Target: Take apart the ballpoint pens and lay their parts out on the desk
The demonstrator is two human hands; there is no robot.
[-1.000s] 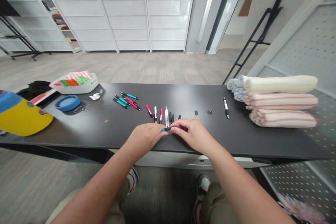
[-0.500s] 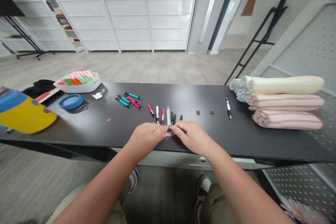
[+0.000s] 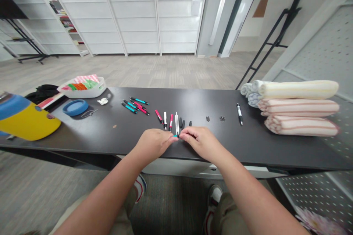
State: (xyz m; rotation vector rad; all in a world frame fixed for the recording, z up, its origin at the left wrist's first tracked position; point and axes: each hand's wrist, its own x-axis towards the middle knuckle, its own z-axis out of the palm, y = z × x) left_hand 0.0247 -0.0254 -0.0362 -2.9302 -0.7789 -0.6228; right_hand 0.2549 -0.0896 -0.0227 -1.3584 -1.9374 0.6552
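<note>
My left hand [image 3: 154, 142] and my right hand [image 3: 199, 140] meet fingertip to fingertip over the near edge of a black table [image 3: 110, 132]. Both are closed on one small teal and black pen part [image 3: 175, 136], of which only a sliver shows between them. Just beyond my fingers lie pink and white pen barrels [image 3: 164, 118], thin white refills [image 3: 177, 123] and small black caps [image 3: 182, 123]. Several whole teal and pink pens [image 3: 135, 105] lie further left. A black and white pen [image 3: 239, 113] lies alone to the right.
Rolled striped towels [image 3: 296, 107] are stacked at the table's right end. At the left stand a white tray of coloured items [image 3: 82, 86], a blue ring [image 3: 73, 107], and a yellow and blue object [image 3: 24, 119]. Tiny black parts [image 3: 214, 118] lie mid-table.
My hands have drawn closer together, so less of the teal part shows between them. The view has shifted slightly.
</note>
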